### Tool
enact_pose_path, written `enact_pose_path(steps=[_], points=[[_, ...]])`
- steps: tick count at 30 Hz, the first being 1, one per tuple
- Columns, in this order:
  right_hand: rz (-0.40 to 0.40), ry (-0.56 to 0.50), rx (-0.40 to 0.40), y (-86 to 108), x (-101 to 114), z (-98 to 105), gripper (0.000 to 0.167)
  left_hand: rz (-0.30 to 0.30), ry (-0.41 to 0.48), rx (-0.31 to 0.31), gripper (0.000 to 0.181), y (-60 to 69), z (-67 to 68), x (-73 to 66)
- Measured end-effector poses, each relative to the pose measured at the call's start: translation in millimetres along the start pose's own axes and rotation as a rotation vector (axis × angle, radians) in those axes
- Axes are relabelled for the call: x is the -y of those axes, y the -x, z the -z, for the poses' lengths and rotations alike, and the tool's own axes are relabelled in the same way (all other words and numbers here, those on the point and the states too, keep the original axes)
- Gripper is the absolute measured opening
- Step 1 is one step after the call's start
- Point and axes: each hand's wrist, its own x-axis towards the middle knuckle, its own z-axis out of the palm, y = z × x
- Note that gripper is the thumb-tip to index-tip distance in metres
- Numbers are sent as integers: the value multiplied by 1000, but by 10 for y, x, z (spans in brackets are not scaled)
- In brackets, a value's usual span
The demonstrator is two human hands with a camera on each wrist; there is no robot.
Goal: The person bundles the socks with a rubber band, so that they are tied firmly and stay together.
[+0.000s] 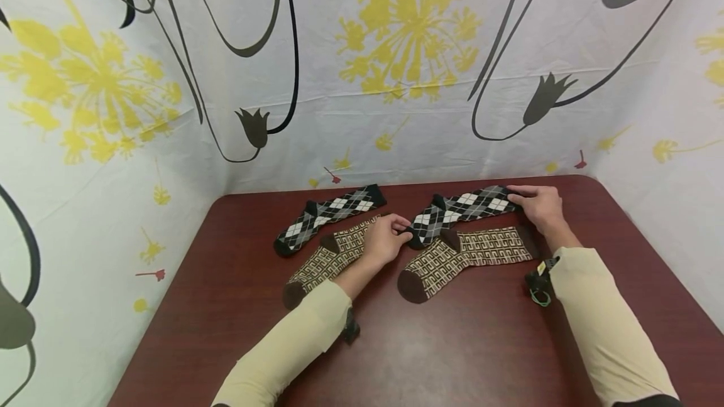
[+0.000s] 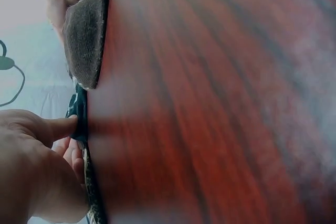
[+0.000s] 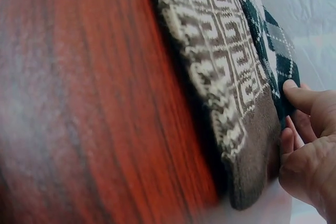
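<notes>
A black, grey and white argyle sock (image 1: 469, 205) lies at the back right of the table, between both hands. My left hand (image 1: 386, 240) pinches its dark toe; in the left wrist view the thumb (image 2: 64, 128) presses on the toe, with fingers behind it. At the other end my right hand (image 1: 540, 209) grips the cuff between thumb and fingers, seen also in the right wrist view. In front of it lies a brown-and-cream patterned sock (image 1: 486, 250). A second patterned sock (image 1: 322, 266) is partly hidden under my left hand and forearm.
Another argyle sock (image 1: 334, 213) lies at the back left, heel facing away. The dark red wooden table (image 1: 441, 350) reaches to a printed white cloth (image 1: 362, 124) hanging behind and at both sides.
</notes>
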Motion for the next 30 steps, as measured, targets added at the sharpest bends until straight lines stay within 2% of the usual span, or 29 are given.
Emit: enact_pose_path(steps=[8, 14, 16, 21, 27, 30], points=[[-9, -60, 56, 21, -16, 36, 45, 28, 85, 56, 11, -13, 46, -4], [26, -64, 113, 2, 6, 86, 48, 46, 160, 84, 9, -11, 90, -32], [41, -60, 110, 10, 25, 106, 46, 61, 211, 98, 9, -23, 104, -45], [51, -49, 78, 60, 104, 166, 48, 103, 401, 127, 11, -64, 158, -88], [108, -67, 96, 129, 269, 259, 54, 139, 499, 135, 15, -55, 302, -137], [146, -85, 121, 172, 343, 302, 53, 129, 560, 143, 18, -30, 408, -145]])
